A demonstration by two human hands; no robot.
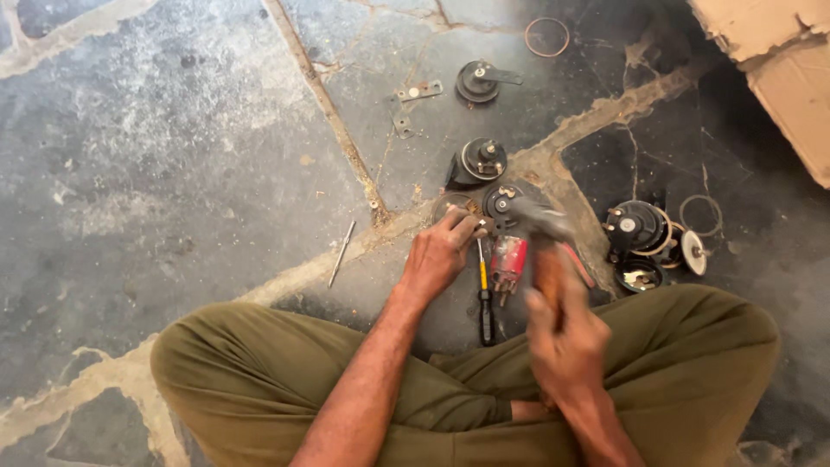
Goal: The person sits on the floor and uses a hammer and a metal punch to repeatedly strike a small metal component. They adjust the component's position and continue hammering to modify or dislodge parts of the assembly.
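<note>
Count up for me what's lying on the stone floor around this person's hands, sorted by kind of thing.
Black round disc-shaped parts: 5, for instance one at the top, one below it
Loose thin rings: 2, and
Metal brackets: 1
Screwdrivers: 1
Thin metal rods: 1
Red pieces: 1
Total: 11
The right hand is blurred around a wooden-handled tool; the left hand presses down.

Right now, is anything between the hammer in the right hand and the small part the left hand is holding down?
Nothing visible. The blurred hammer in the right hand is just right of the small part under the left hand.
</note>
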